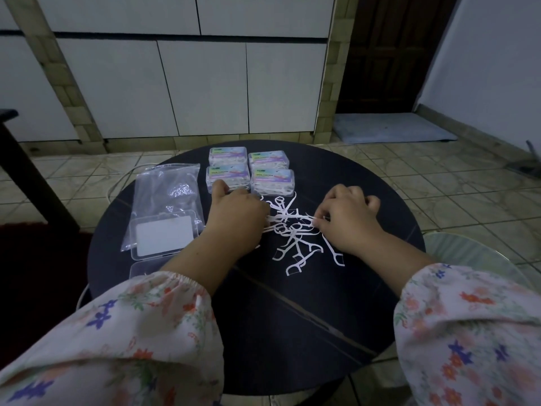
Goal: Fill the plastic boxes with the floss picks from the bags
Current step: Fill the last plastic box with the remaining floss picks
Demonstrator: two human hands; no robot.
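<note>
A loose heap of white floss picks (295, 238) lies on the round black table (292, 312). My left hand (237, 212) rests on the heap's left side, fingers curled down over some picks. At the heap's right side my right hand (348, 221) pinches a pick between thumb and fingertips. Several closed plastic boxes (248, 171) full of picks stand in a block at the table's far side. An open clear box (164, 238) with a white label lies at the left, partly on a clear plastic bag (167, 194).
A white cable (123, 180) runs over the tiled floor behind the table's left. A pale round stool (468, 253) stands at the table's right. White cabinet doors (205, 86) and a dark doorway with a mat (392, 127) are behind.
</note>
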